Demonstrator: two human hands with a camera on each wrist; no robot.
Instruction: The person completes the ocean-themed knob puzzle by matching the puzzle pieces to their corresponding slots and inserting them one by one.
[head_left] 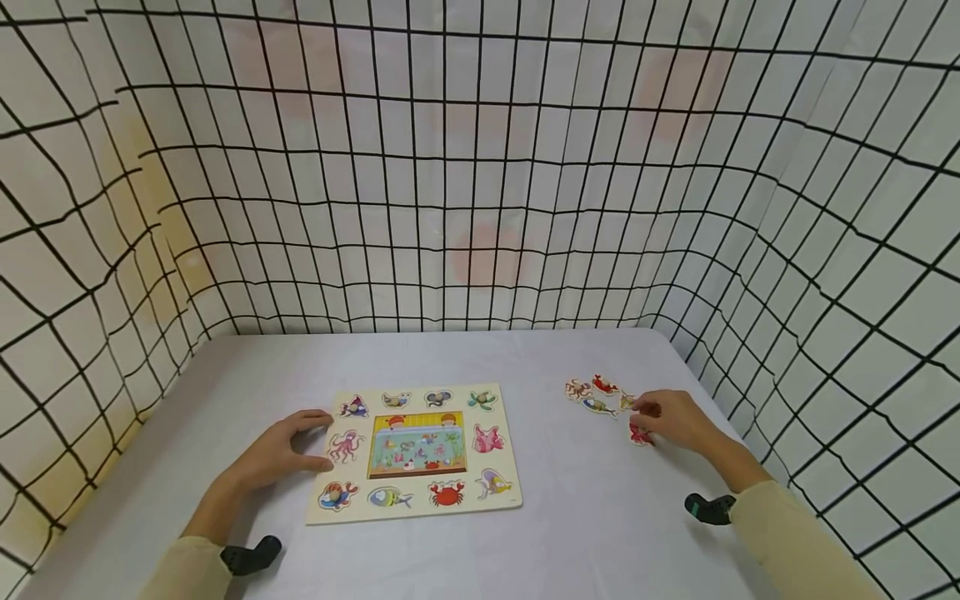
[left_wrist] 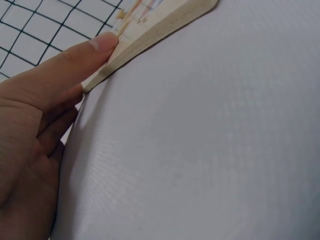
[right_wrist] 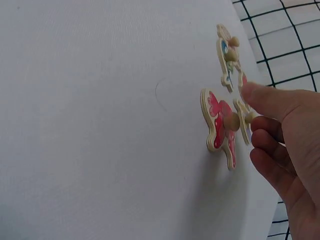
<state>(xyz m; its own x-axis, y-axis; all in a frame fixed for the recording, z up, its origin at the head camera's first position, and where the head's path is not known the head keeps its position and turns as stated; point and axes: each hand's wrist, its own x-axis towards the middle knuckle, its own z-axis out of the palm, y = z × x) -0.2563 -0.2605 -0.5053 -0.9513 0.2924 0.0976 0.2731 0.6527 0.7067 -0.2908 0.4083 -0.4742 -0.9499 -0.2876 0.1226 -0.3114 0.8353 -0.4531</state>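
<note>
A wooden peg puzzle board with sea-animal pictures around an aquarium scene lies left of centre. My left hand rests at its left edge, thumb and fingers spread apart; the thumb touches the edge in the left wrist view. At right, my right hand hovers over loose knobbed pieces, thumb and fingers bent with a gap between them. Close to its fingertips are a pink-red piece and a yellowish fish piece, partly hidden. A wooden knob shows beside the fingers.
Beyond the right hand lie an octopus piece, a red crab piece and a striped fish piece. A white cloth covers the table. Black netting over white sheets stands at the back and both sides.
</note>
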